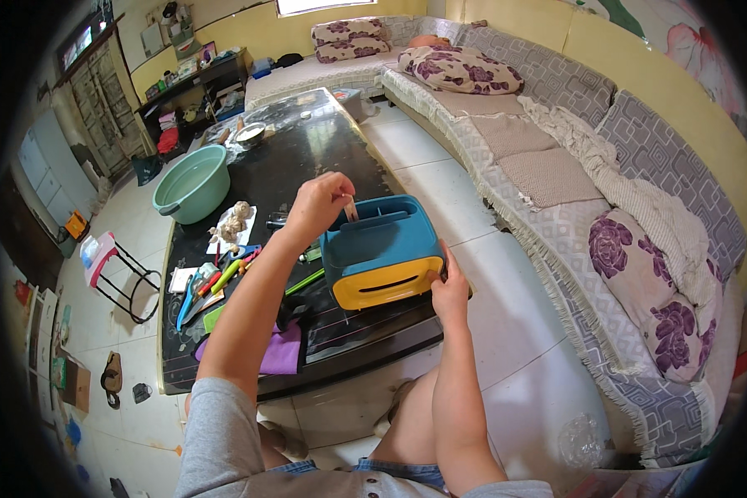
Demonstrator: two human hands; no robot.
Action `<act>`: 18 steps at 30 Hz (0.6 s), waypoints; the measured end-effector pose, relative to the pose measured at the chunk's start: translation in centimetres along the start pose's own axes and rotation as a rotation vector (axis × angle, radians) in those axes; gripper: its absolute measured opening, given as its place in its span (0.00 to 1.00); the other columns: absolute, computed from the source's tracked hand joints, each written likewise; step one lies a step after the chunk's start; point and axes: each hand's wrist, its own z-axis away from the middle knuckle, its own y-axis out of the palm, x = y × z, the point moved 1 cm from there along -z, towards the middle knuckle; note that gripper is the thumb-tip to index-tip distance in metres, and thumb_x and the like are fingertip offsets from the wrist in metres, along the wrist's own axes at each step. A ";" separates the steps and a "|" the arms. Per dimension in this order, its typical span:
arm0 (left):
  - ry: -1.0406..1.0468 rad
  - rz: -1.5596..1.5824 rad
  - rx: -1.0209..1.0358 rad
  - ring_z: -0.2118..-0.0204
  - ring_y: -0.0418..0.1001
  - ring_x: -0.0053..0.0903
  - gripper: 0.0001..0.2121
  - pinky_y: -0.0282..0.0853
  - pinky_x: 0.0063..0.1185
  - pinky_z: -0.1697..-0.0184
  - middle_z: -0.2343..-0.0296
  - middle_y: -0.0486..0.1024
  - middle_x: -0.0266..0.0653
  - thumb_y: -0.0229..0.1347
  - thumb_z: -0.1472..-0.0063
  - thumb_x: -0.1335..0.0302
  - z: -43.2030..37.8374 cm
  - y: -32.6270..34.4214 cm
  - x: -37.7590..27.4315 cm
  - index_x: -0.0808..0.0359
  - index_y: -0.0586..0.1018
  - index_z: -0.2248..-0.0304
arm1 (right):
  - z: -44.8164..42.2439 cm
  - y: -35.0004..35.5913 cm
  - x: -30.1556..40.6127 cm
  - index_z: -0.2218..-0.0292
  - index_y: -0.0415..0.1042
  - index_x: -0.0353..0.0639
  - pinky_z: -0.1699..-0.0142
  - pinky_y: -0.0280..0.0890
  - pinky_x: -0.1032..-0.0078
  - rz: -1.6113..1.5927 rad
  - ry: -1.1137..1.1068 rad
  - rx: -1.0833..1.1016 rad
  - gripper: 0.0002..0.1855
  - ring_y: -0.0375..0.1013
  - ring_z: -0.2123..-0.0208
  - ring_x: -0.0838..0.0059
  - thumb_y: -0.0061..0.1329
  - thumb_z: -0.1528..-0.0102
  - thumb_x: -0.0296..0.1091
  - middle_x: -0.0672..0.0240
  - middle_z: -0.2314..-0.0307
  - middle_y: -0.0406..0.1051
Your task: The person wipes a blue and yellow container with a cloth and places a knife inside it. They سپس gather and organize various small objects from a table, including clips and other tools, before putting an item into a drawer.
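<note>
A blue and yellow plastic desktop organizer box (380, 249) stands near the table's front right corner. Its top has compartments, and a slot runs along the yellow front. My left hand (320, 202) is above the left compartment, pinching a small pale strip-like object (350, 210) whose lower end dips inside. What that object is cannot be made out. At the box's right front corner, my right hand (449, 291) grips the side, thumb on the yellow face. Left of the box lie scissors (190, 299), a yellow-green pen-like tool (227, 274) and several other small tools, partly behind my left forearm.
A green plastic basin (193, 187) stands at the black table's (311, 155) left edge. Garlic bulbs (231, 225) lie on white paper. Purple cloth (281, 355) is at the front edge. Farther back is a metal bowl (250, 134). A long sofa (535, 168) curves along the right.
</note>
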 end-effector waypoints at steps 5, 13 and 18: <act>-0.071 -0.063 0.049 0.76 0.71 0.32 0.05 0.66 0.22 0.73 0.80 0.71 0.41 0.52 0.59 0.81 0.2 0.4 0.6 0.68 0.72 0.78 | 0.0 0.5 -0.2 0.52 0.57 0.47 0.59 0.59 0.82 -0.010 -0.063 -0.040 0.29 0.67 0.64 0.72 0.38 0.57 0.15 0.59 0.63 0.66; -0.173 -0.064 0.074 0.74 0.73 0.22 0.04 0.67 0.17 0.71 0.79 0.73 0.38 0.53 0.55 0.81 0.3 -0.7 1.2 0.68 0.73 0.75 | 0.1 0.1 0.1 0.51 0.54 0.48 0.51 0.55 0.73 0.009 0.024 0.037 0.28 0.60 0.55 0.60 0.39 0.55 0.21 0.60 0.56 0.61; -0.249 -0.090 0.145 0.74 0.73 0.21 0.04 0.66 0.16 0.70 0.78 0.74 0.38 0.52 0.54 0.81 0.9 -1.5 1.3 0.68 0.73 0.75 | 0.1 0.3 0.2 0.51 0.55 0.45 0.52 0.55 0.75 0.004 -0.029 -0.017 0.29 0.61 0.55 0.63 0.36 0.57 0.17 0.59 0.57 0.61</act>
